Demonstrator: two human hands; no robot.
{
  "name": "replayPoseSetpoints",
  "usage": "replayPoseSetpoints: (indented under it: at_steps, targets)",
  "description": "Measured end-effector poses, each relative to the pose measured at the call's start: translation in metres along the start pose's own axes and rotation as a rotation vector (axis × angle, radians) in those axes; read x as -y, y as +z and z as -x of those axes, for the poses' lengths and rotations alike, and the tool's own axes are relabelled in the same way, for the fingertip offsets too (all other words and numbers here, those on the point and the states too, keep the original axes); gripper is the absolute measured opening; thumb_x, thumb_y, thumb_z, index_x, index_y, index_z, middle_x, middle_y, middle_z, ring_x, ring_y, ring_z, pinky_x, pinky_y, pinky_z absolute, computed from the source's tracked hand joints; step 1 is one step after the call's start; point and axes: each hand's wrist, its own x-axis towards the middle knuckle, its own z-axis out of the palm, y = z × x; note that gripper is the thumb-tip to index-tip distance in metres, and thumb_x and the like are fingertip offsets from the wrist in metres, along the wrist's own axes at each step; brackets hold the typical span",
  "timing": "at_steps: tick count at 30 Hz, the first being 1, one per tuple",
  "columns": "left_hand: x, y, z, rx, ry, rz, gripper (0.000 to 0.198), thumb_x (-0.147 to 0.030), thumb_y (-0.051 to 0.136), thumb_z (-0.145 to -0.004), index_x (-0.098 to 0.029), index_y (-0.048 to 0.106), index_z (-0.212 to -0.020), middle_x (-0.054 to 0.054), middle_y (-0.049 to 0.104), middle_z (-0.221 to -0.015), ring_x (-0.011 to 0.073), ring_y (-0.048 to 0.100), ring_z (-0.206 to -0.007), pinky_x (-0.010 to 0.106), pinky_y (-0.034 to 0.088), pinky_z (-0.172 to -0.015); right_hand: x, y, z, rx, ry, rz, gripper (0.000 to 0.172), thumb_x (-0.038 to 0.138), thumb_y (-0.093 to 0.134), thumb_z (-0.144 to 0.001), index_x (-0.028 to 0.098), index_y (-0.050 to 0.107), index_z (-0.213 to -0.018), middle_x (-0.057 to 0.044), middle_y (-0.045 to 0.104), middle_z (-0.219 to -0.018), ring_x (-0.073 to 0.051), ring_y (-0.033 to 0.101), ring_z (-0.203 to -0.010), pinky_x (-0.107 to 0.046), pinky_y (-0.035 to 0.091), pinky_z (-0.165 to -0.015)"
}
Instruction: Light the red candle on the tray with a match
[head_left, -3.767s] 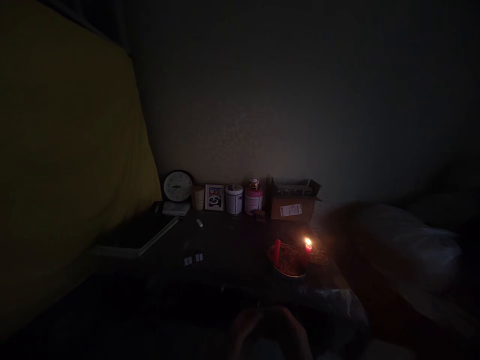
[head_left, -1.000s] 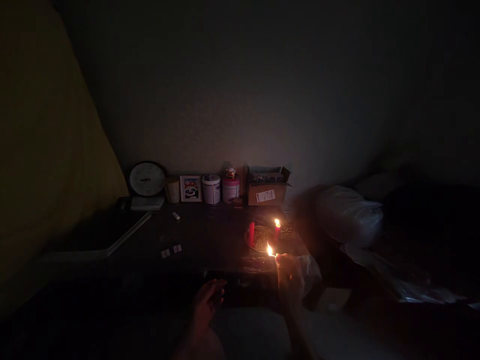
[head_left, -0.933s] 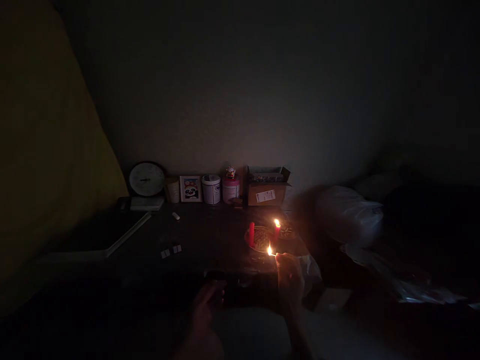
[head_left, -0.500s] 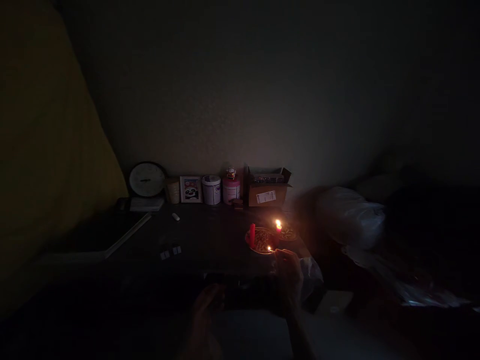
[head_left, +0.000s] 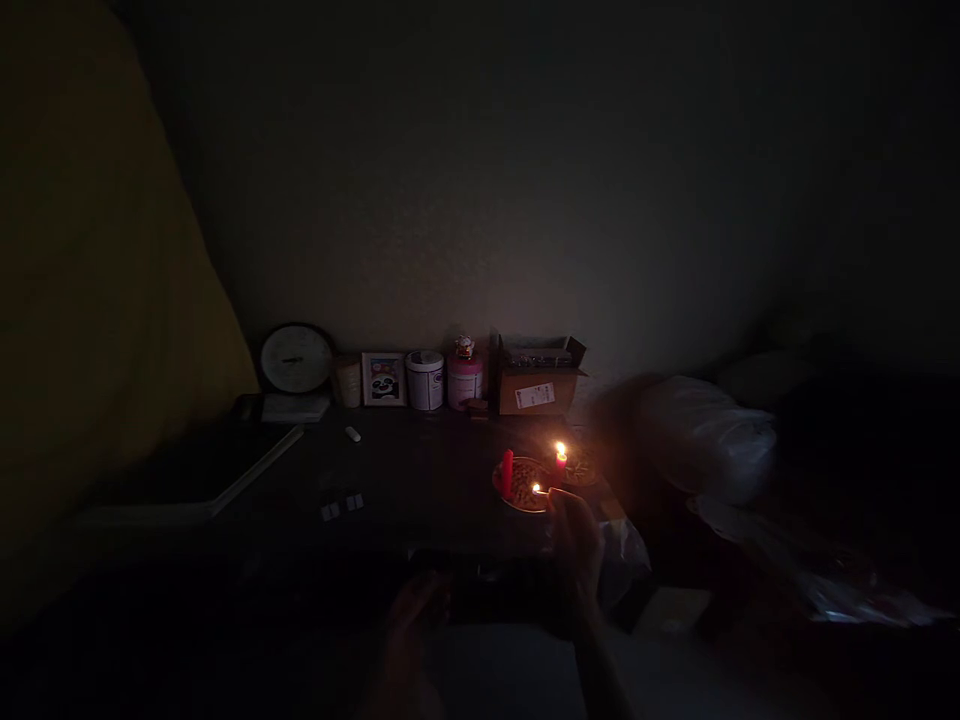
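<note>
The room is very dark. My right hand (head_left: 576, 540) pinches a burning match (head_left: 538, 489) whose small flame hovers over a round dish (head_left: 523, 485) on the dark table. In the dish an unlit red candle (head_left: 507, 471) stands at the left. A short red candle (head_left: 560, 457) burns just right of the dish. My left hand (head_left: 411, 620) rests low near the table's front edge, dim and half curled. I cannot make out whether it holds anything.
Along the wall stand a round clock (head_left: 295, 358), a small panda picture (head_left: 383, 379), a white tub (head_left: 424, 380), a pink jar (head_left: 464, 379) and an open cardboard box (head_left: 536, 383). A flat book (head_left: 202, 478) lies left. A white plastic bag (head_left: 705, 435) sits right.
The match flame has shrunk and moved from the dish's near rim to over the dish, toward the unlit candle. My left hand sank lower into the dark.
</note>
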Motion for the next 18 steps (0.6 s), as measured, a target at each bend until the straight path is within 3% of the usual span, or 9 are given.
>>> replayPoseSetpoints:
  at_steps: [4, 10, 18]
  targets:
    - [-0.003, 0.003, 0.008, 0.058, 0.03, 0.04, 0.03, -0.031, 0.074, -0.062, -0.02, 0.068, -0.09, 0.008, 0.074, -0.095, 0.0258, 0.067, -0.092, 0.038, 0.05, -0.083, 0.01, 0.003, -0.002, 0.003, -0.027, -0.05, 0.027, 0.043, 0.059, -0.078, 0.018, 0.064, -0.086, -0.003, 0.066, -0.079, -0.017, 0.058, -0.07, -0.026, 0.045, -0.058]
    - [-0.006, 0.014, 0.012, -0.015, -0.012, 0.026, 0.028, -0.027, 0.077, -0.06, -0.02, 0.068, -0.085, 0.005, 0.075, -0.084, 0.0208, 0.068, -0.079, 0.031, 0.05, -0.073, 0.026, 0.006, -0.005, 0.001, -0.077, -0.097, 0.022, 0.039, 0.058, -0.078, 0.018, 0.063, -0.084, -0.003, 0.066, -0.079, -0.019, 0.059, -0.076, -0.029, 0.047, -0.067]
    - [-0.009, 0.015, 0.008, 0.012, -0.026, 0.064, 0.03, -0.026, 0.08, -0.056, -0.016, 0.068, -0.082, 0.007, 0.075, -0.081, 0.0199, 0.068, -0.073, 0.029, 0.05, -0.067, 0.015, 0.013, -0.014, 0.005, -0.041, -0.098, 0.025, 0.042, 0.061, -0.075, 0.018, 0.063, -0.082, -0.003, 0.066, -0.079, -0.02, 0.059, -0.076, -0.031, 0.048, -0.069]
